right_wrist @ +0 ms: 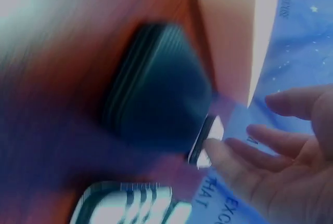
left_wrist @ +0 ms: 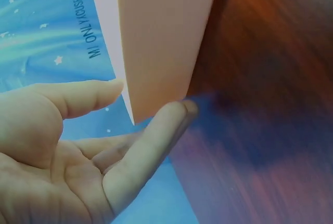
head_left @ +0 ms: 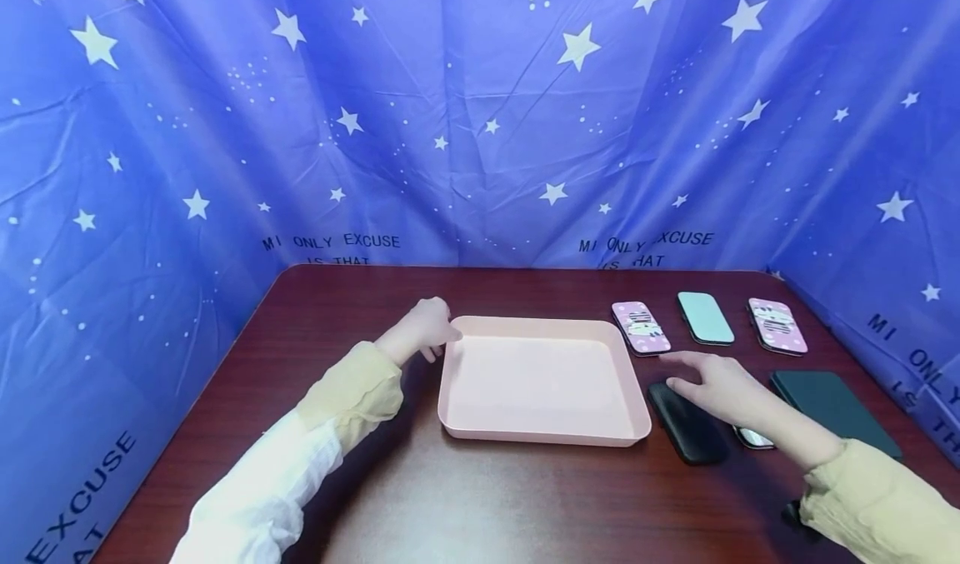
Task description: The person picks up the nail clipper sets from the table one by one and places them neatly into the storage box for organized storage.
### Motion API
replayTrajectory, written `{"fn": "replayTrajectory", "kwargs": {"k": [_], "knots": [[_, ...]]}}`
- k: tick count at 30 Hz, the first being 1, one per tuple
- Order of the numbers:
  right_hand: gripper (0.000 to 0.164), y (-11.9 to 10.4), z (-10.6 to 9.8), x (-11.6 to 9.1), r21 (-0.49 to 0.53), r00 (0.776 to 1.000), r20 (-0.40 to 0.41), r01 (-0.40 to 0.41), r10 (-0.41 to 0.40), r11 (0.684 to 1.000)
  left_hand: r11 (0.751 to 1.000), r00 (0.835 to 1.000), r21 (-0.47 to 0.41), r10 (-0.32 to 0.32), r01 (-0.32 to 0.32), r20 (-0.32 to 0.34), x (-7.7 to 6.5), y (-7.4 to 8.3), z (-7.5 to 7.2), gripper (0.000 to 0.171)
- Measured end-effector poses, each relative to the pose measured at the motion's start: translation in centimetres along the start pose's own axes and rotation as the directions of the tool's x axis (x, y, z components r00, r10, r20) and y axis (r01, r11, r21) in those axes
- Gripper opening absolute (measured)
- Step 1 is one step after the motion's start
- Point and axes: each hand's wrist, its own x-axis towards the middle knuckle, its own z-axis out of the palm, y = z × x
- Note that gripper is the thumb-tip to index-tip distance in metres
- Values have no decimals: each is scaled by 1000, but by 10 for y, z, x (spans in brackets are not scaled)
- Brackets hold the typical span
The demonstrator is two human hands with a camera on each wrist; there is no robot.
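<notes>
A pale pink tray lies on the table with nothing in it. My left hand is at its far left corner; in the left wrist view the thumb meets the rim, and the fingers reach along the outer wall, gripping the corner. To the right of the tray my right hand hovers with fingers loosely extended, holding nothing. Below its fingertips lies a black, rounded soft-looking case. Just beyond them is a pink patterned flat case. A silvery flat item shows partly under the right wrist.
A mint-green flat case and a second pink patterned case lie at the far right. A dark green flat rectangular item sits near the right edge. A starry blue curtain surrounds the dark red table.
</notes>
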Motion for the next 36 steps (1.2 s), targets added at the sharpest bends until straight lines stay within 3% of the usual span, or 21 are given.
{"fn": "replayTrajectory", "kwargs": {"k": [5, 11, 18, 25, 29, 32, 36], "knots": [[55, 8, 4, 0, -139, 998, 22, -57, 60, 989, 999, 998, 3, 41, -41, -48, 10, 2, 2, 41], [58, 11, 7, 1, -254, 981, 117, -124, 158, 959, 997, 992, 10, 72, -71, -100, 20, 1, 7, 32], [63, 11, 9, 0, -129, 946, 206, -228, 251, 965, 998, 991, -12, 64, -65, -115, 25, 2, 5, 20], [55, 14, 10, 0, -36, 921, 234, -311, 310, 950, 999, 992, 43, 32, -27, -124, 26, 4, 1, 8], [68, 18, 9, 2, 13, 915, 253, -327, 314, 945, 992, 992, 122, 48, -33, -119, 24, 6, 0, 8], [81, 22, 8, 3, 58, 906, 270, -352, 325, 934, 973, 991, 225, 72, -45, -114, 24, 8, 2, 9], [78, 25, 7, 3, 105, 900, 277, -376, 336, 921, 951, 986, 304, 99, -55, -132, 24, 8, 4, 11]]}}
